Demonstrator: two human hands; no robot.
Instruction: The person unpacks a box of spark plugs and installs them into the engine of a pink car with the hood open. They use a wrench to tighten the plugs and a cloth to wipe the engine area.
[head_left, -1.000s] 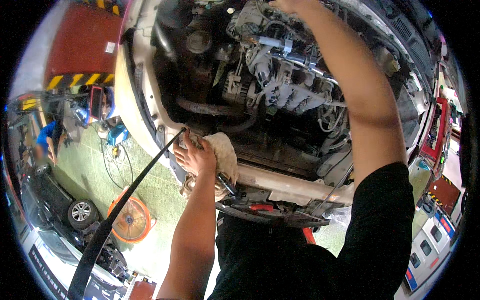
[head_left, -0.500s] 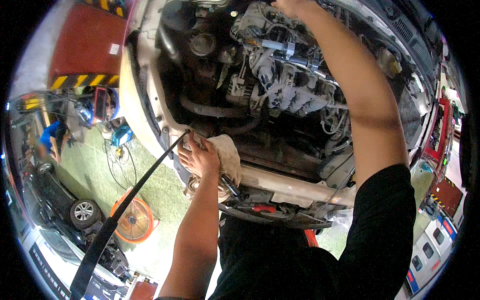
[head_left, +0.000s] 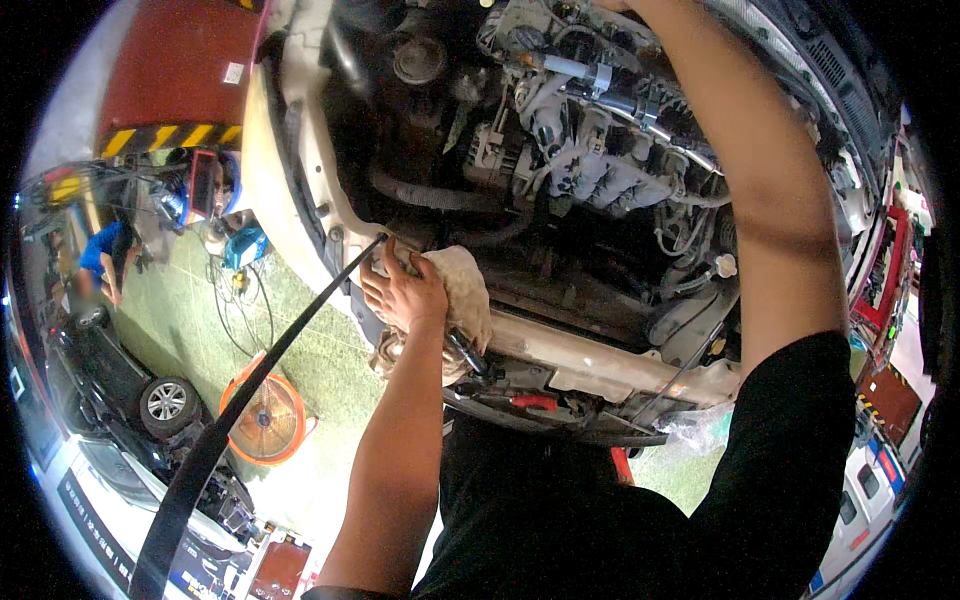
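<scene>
"Beneath your left hand (head_left: 408, 295) — what?"

"A crumpled beige cloth (head_left: 466, 290), on the car's pale front edge (head_left: 600, 366); my fingers lie spread on it, just beside a dark rod (head_left: 268, 367)."

"Your right hand (head_left: 615, 4)?"

"Cut off, engine (head_left: 610, 175) nearby — I cannot tell its grip."

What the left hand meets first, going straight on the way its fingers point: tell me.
Probably the upper end of the black rod, just ahead of the left hand, by the pale car frame. Depth is hard to judge here, so the hand might touch the frame first.
</scene>
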